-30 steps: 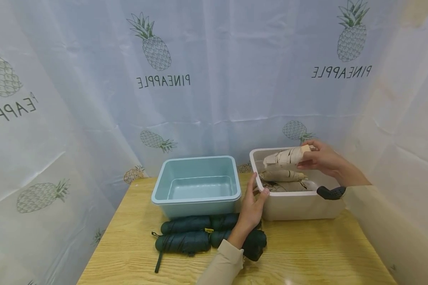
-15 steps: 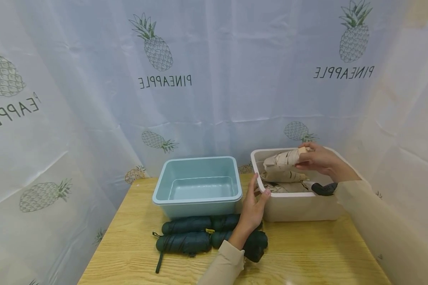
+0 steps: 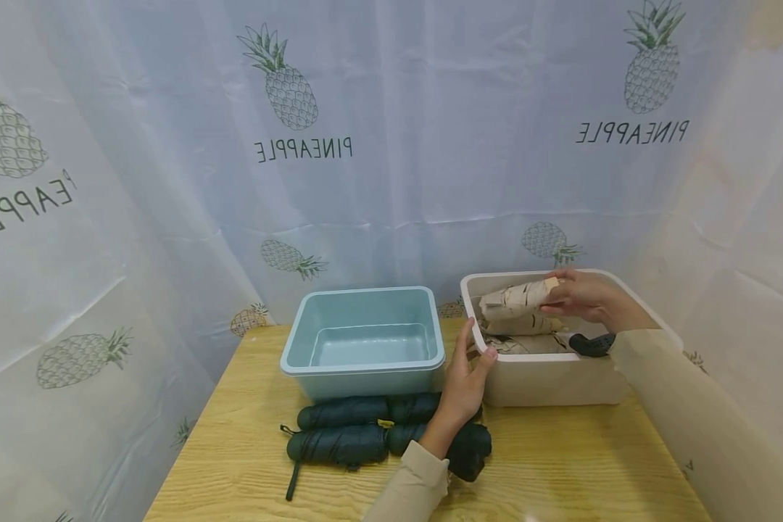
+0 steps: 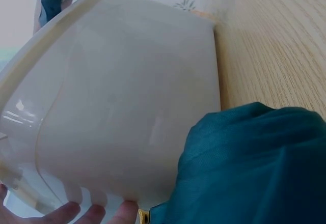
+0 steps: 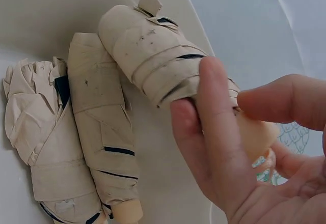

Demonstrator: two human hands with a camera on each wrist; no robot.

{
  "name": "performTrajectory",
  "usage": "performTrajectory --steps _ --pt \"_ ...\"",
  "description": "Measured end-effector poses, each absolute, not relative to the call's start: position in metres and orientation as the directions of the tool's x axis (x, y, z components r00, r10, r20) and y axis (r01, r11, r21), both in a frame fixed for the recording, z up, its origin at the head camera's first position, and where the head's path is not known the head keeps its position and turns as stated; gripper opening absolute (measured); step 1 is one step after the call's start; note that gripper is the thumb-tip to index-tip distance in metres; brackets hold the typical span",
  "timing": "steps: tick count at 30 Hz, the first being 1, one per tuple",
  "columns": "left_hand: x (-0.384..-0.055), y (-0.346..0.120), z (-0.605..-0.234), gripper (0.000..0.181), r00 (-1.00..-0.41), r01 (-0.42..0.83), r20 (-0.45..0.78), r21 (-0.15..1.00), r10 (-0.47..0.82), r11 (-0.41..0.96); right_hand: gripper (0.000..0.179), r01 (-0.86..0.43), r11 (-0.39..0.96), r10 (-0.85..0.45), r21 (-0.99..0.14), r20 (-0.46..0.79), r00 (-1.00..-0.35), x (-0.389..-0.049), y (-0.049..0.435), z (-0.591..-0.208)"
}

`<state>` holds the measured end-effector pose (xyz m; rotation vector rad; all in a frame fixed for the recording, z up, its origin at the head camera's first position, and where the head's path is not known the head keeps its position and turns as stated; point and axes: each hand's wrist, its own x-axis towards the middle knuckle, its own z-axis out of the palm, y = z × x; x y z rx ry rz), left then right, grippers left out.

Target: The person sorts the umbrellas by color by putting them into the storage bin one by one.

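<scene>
My right hand (image 3: 581, 297) pinches the handle end of a beige folded umbrella (image 5: 153, 56) between thumb and fingers, inside the white bin (image 3: 554, 383). Its wrapped canopy slants left in the head view and overlaps a second beige umbrella (image 5: 104, 122). A third beige umbrella (image 5: 56, 152) lies alongside, nearer the bin's front. At the front left corner of the bin, my left hand (image 3: 462, 380) rests with spread fingers at the side and the thumb at the front rim. The left wrist view has these fingertips against the bin wall (image 4: 127, 91).
A light blue bin (image 3: 368, 370) stands left of the white one. Several dark green folded umbrellas (image 3: 339, 444) lie in front of it on the wooden table (image 3: 235, 449), partly under the left forearm. A pineapple-print curtain (image 3: 391, 145) hangs behind and at both sides.
My right hand has lowered the beige umbrella a little farther into the white bin, toward the umbrellas there. The left hand stays at the bin's corner.
</scene>
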<state>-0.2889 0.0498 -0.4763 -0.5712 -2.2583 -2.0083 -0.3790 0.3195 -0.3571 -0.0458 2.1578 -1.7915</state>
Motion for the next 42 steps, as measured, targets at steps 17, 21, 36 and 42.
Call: performTrajectory --steps 17,21,36,42 --pt "-0.288 0.049 -0.476 0.065 -0.92 0.336 0.312 0.94 0.237 0.064 0.072 0.302 0.259 -0.26 -0.918 -0.367 -0.893 -0.37 0.322 -0.346" --pt "-0.288 0.05 -0.477 0.066 -0.918 0.342 0.317 0.937 0.239 0.067 0.073 0.232 0.299 -0.245 -0.926 -0.309 -0.919 -0.365 0.322 -0.338" --pt "-0.289 0.051 -0.476 0.067 -0.927 0.335 0.31 0.938 0.212 0.092 0.057 -0.244 0.465 -0.352 -0.851 0.075 -0.933 -0.323 0.29 -0.32" --pt "-0.288 0.05 -0.475 0.066 -0.93 0.323 0.296 0.941 0.217 0.1 0.046 -0.464 0.389 -0.391 -0.796 0.314 -0.866 -0.3 0.277 -0.328"
